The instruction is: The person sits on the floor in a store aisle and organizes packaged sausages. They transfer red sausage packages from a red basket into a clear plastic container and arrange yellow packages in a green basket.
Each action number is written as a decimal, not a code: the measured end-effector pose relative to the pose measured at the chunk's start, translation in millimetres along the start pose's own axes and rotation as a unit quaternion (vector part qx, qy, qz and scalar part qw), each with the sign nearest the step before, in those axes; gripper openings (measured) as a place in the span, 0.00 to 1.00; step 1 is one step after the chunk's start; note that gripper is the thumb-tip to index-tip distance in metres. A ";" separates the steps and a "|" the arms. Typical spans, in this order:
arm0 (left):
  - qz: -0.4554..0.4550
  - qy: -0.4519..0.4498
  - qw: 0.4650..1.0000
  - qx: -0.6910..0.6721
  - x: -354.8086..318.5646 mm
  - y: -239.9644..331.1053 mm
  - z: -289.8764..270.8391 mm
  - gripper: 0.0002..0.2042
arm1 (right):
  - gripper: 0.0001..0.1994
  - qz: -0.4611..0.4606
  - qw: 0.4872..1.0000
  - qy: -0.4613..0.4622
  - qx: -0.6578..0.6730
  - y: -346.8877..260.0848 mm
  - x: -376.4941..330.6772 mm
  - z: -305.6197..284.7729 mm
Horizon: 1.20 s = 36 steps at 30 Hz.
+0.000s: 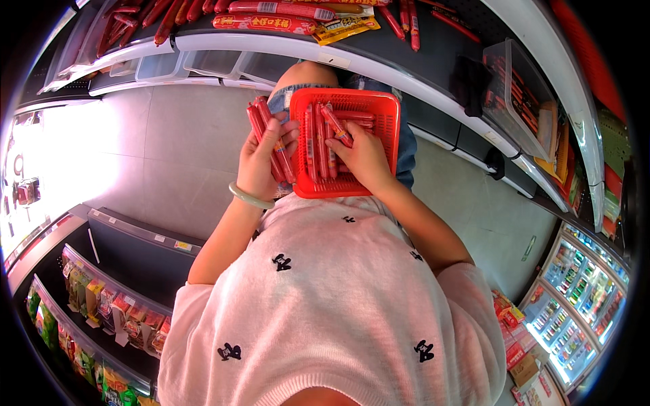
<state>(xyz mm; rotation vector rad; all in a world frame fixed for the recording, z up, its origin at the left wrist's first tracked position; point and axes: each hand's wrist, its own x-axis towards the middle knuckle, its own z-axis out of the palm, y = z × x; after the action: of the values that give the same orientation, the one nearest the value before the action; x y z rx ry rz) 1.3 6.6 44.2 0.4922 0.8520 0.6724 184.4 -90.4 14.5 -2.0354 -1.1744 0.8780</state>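
Note:
A red plastic basket (pixel 387 108) with slotted sides rests on my lap. Several red-wrapped sausages (pixel 313 145) lie in it, most of them lengthwise and a few crosswise at its far right. My left hand (pixel 261 152), a pale bangle (pixel 250 196) on its wrist, is closed round a small bunch of sausages (pixel 258 123) just left of the basket. Inside the basket, my right hand (pixel 364 154) grips one sausage (pixel 336 124) that slants over the others, its fingers partly hiding the ones below.
In front runs a dark shelf (pixel 406 64) with more sausages and a yellow packet (pixel 349 31). A clear bin (pixel 518 98) stands on it at the right. Snack racks (pixel 112 298) are behind me at the left; a lit drinks cooler (pixel 575 291) is at the right.

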 end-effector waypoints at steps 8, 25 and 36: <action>-0.039 -0.076 0.994 -0.070 -15.1 12.6 27.5 0.19 | 0.07 0.052 0.951 -0.024 0.303 -43.0 -21.4 -14.1; 0.062 -0.002 0.998 0.031 1.3 9.1 11.3 0.18 | 0.13 0.080 0.997 0.000 0.009 6.4 -7.8 -9.1; 0.063 0.009 0.997 0.034 4.5 1.4 12.1 0.16 | 0.17 0.058 0.989 -0.002 -0.139 16.4 -4.4 0.5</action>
<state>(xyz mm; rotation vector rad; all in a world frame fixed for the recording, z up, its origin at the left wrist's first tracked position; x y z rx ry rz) 12.8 9.3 49.7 0.6054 0.8682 0.7664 190.3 -100.9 2.5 -2.3473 -1.2494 0.8083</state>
